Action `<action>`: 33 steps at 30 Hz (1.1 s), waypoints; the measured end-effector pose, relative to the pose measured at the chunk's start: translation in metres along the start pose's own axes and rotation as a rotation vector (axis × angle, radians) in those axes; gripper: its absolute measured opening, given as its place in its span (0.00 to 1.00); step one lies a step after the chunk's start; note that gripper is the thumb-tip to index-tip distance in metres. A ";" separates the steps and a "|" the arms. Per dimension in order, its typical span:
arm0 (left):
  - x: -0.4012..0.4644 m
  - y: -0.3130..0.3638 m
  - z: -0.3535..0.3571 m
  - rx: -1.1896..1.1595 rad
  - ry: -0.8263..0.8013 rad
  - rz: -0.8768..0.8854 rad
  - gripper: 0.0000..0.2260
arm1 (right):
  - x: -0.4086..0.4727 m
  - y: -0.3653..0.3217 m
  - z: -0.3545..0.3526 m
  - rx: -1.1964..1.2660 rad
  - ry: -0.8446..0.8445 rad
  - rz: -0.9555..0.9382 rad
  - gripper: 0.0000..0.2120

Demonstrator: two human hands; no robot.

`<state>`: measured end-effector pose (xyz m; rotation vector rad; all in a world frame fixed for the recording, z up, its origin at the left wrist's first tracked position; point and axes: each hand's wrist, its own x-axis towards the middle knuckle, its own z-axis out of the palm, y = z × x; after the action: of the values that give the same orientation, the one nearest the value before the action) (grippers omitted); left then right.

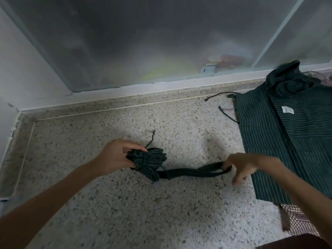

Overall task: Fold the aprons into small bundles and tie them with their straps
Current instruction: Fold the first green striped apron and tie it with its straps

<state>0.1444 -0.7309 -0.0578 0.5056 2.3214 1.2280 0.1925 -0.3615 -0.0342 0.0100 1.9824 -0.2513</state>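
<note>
Bundle (146, 161) of soft, light striped apron cloth, on the speckled bench (107, 203), gripped by left hand (115, 157); right hand (240, 166) pinches its limp strap loop (194, 172), the likeliest hold for tightening. Unfolded aprons (287, 137) lie at right.

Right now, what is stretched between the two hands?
In the head view, the bundle sits in the left hand, and its dark strap runs across the speckled floor to the right hand, which pinches its looped end.

left hand (115, 155) grips apron bundle (147, 161); right hand (242, 166) pinches strap (194, 172).
</note>
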 end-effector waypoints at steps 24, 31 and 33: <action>0.030 0.032 0.015 -0.004 -0.192 -0.168 0.29 | 0.027 -0.126 -0.048 -0.060 0.326 -0.489 0.09; 0.062 0.033 0.032 -0.052 -0.127 -0.459 0.17 | 0.039 -0.139 -0.067 0.107 0.111 -0.260 0.12; 0.073 0.036 0.040 -0.048 -0.040 -0.525 0.17 | 0.045 -0.142 -0.072 0.428 -0.011 -0.094 0.10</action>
<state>0.1107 -0.6471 -0.0639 -0.0995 2.1846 0.9992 0.0913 -0.4923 -0.0222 0.1894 1.8868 -0.7305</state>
